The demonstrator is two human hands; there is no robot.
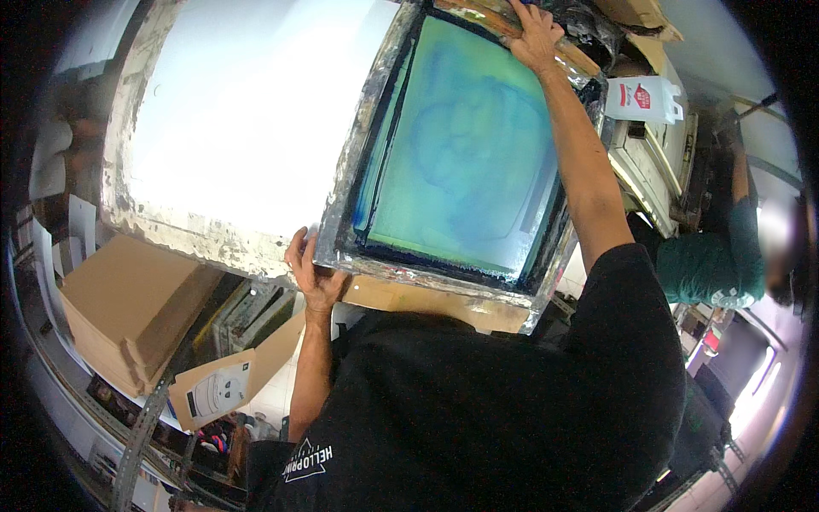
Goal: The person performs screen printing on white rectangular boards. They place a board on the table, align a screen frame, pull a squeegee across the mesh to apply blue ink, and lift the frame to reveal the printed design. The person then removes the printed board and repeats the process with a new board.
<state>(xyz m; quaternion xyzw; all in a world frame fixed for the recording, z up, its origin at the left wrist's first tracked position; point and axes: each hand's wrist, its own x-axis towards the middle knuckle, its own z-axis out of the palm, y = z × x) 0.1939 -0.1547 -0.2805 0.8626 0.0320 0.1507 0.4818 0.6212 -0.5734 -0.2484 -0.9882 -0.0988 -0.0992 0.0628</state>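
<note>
Green-blue printing screen [465, 136]: before torso, right of white framed panel [247, 111] | left hand [320, 286]: fingers part-curled at near-left corner, grip unclear | right hand [535, 41]: bent over wooden bar [580, 60], hold unclear | risk: uneven push could skew screen into panel

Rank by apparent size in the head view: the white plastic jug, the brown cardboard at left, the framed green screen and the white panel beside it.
1. Framed green screen and white panel: much alike, so not ranked apart
2. Brown cardboard
3. White plastic jug
</note>
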